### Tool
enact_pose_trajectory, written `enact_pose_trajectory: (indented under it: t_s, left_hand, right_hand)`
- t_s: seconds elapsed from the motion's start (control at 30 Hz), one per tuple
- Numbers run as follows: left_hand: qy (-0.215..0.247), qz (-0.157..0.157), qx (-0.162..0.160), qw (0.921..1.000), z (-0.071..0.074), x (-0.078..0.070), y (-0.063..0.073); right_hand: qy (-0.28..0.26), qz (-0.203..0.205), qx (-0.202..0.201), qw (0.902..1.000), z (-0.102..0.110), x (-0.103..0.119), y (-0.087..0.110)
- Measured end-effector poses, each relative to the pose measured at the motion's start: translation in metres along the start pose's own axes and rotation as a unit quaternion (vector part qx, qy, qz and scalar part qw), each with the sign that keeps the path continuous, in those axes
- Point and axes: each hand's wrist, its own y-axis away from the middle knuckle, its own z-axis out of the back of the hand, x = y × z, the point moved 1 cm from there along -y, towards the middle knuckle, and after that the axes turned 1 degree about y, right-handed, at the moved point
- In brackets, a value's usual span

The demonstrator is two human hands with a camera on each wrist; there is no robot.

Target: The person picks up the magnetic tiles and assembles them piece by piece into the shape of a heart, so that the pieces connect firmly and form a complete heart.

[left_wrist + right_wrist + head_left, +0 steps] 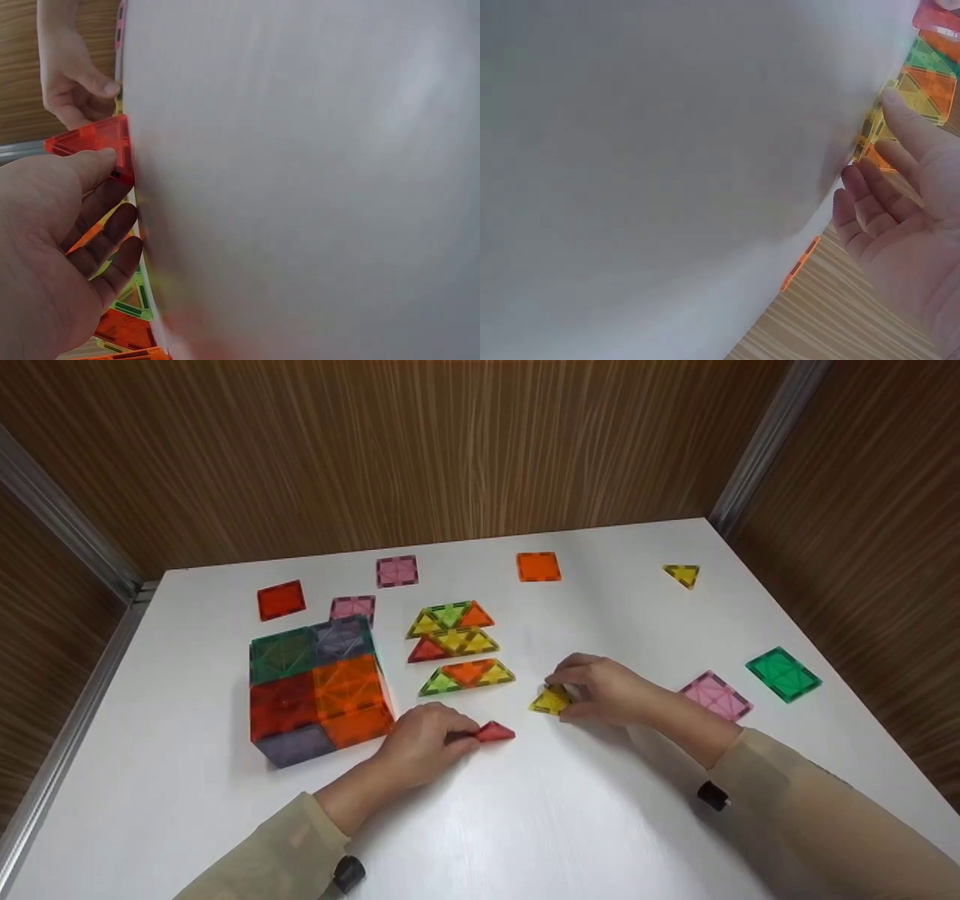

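In the head view my left hand (pixel 424 742) pinches a small red triangular magnetic tile (pixel 498 732) by its left corner. The left wrist view shows the thumb over this red tile (pixel 94 136), other fingers loosely bent below. To the right, my right hand (pixel 611 690) holds a yellow triangular magnetic tile (pixel 550 701) between thumb and fingers, low over the white table. Just beyond both hands lies a strip of three triangle tiles (pixel 469 674), green, orange and yellow. Two more such strips sit behind it, touching: an upper strip (pixel 450 616) and a lower strip (pixel 454 644).
A box of translucent square tiles (pixel 319 690) stands beside my left hand. Loose squares lie around: red (pixel 281 600), pink (pixel 397 571), orange (pixel 538 566), another pink (pixel 716 696) and green (pixel 784 674). One yellow triangle (pixel 683 575) is at the back right. Wood-grain panels (pixel 450 450) enclose the table.
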Motion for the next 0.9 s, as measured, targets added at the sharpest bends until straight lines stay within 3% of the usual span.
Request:
enact_pose_trajectory:
  t_s: [0.37, 0.63, 0.9]
  left_hand:
    - [-0.004, 0.005, 0.0, 1.0, 0.0, -0.001, 0.0]
    - [0.005, -0.002, -0.004, 1.0, 0.0, -0.001, 0.0]
    - [0.004, -0.003, -0.004, 1.0, -0.001, 0.001, 0.0]
  right_hand:
    - [-0.043, -0.023, 0.015, 0.9987, -0.005, 0.009, -0.001]
    - [-0.077, 0.028, 0.01, 0.9966, -0.007, 0.018, 0.0]
    - [-0.1, 0.045, -0.008, 0.9939, -0.01, 0.032, -0.001]
